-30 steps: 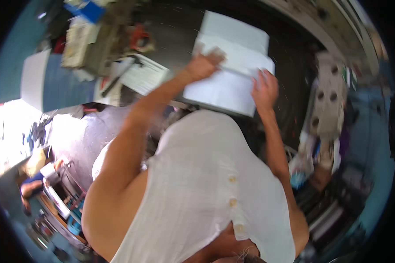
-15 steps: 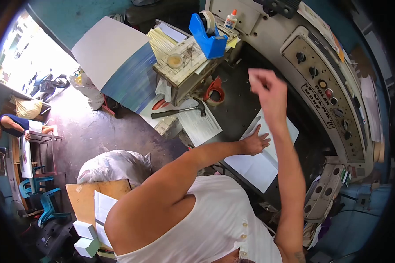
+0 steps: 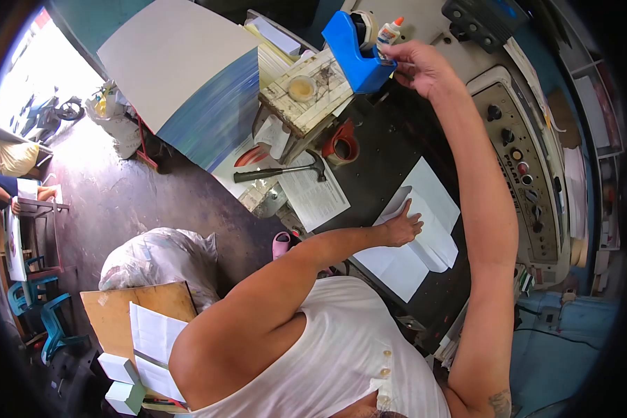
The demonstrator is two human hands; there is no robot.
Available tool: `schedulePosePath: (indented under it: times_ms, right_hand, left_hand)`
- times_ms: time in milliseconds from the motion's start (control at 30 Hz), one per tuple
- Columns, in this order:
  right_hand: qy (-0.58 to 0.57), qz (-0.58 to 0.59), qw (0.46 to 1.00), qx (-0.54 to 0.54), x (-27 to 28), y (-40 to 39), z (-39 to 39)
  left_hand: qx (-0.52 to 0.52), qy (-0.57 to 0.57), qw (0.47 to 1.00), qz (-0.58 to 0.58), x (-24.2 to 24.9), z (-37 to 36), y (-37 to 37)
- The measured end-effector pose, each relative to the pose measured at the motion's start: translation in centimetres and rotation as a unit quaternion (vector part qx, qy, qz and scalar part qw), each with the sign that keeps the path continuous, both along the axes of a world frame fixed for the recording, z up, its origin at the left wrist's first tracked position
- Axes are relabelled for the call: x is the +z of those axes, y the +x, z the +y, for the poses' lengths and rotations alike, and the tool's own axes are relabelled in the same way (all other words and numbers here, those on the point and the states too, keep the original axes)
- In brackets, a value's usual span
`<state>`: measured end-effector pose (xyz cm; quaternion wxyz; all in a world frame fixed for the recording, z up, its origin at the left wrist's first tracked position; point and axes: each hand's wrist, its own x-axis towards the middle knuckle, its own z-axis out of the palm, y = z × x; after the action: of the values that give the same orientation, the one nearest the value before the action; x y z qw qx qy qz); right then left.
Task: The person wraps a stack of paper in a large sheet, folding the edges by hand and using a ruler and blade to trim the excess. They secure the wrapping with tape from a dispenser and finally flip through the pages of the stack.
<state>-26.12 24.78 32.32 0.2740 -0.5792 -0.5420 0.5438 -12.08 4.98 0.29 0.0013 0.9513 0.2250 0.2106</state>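
Note:
My left hand (image 3: 401, 228) lies on a folded white sheet of paper (image 3: 428, 244), its fingers apart and pressing it down. Beneath are more white sheets (image 3: 397, 273) on the dark work surface. My right hand (image 3: 425, 68) is stretched out to the front end of a blue tape dispenser (image 3: 352, 52). Its fingers are curled together at the dispenser's front edge; whatever lies between them is too small to make out. Just behind the fingertips stands a white glue bottle (image 3: 389, 33) with an orange tip.
A hammer (image 3: 282, 169) rests on printed paper. Near it are a red tape dispenser (image 3: 341, 144) and a worn wooden stand (image 3: 320, 94) with a small round container (image 3: 302, 88). A machine control panel (image 3: 519, 160) borders the right. Far left, another person's hand (image 3: 15, 204) shows.
My right hand has moved up and away, from above the paper to the blue tape dispenser. The left hand keeps its place on the paper. The view has shifted slightly.

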Motion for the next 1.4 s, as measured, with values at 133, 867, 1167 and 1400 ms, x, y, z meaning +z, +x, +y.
schedulePosePath:
  times_ms: [133, 867, 1167, 1400]
  right_hand:
    - [0.051, 0.025, 0.998, 0.005, 2.0, 0.4, -0.2]
    - [0.130, 0.158, 0.978, 0.038, -9.1, 3.7, -6.8]
    - [-0.018, -0.139, 0.980, -0.138, -18.4, 34.1, -19.5]
    - [-0.066, -0.127, 0.971, -0.190, -23.0, 36.6, -23.5]
  left_hand:
    - [0.017, 0.017, 0.998, -0.052, -1.2, 0.0, 0.6]
    - [0.018, -0.150, 0.983, -0.103, -0.6, 0.6, 0.3]
    - [0.042, -0.048, 0.994, 0.093, 1.0, -0.1, -0.5]
    - [0.033, -0.052, 0.996, 0.071, 1.2, 0.0, -0.7]
